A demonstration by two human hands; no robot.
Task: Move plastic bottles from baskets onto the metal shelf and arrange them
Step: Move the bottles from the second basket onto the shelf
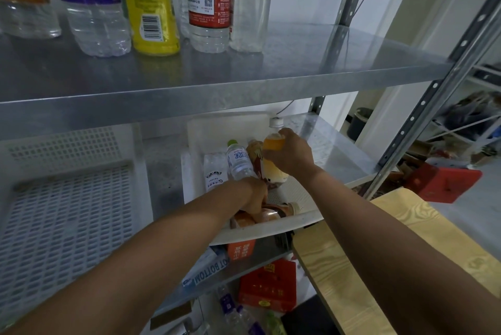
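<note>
While the right hand [294,157] curls its fingers round a translucent plastic bottle of orange drink with a white cap [273,172], that bottle stands tilted inside the white perforated plastic basket [271,223] on the lower tier. Just beside it the left hand [256,193] reaches in among a clear green-capped water bottle [238,161] and brown bottles lying flat. Whether it holds anything, I cannot tell.

This looks like the pick-up step. The next move calls for lifting the orange drink clear of the basket rim and standing it on the grey metal shelf [311,63] above, to the right of the upright row of bottles [208,9].
</note>
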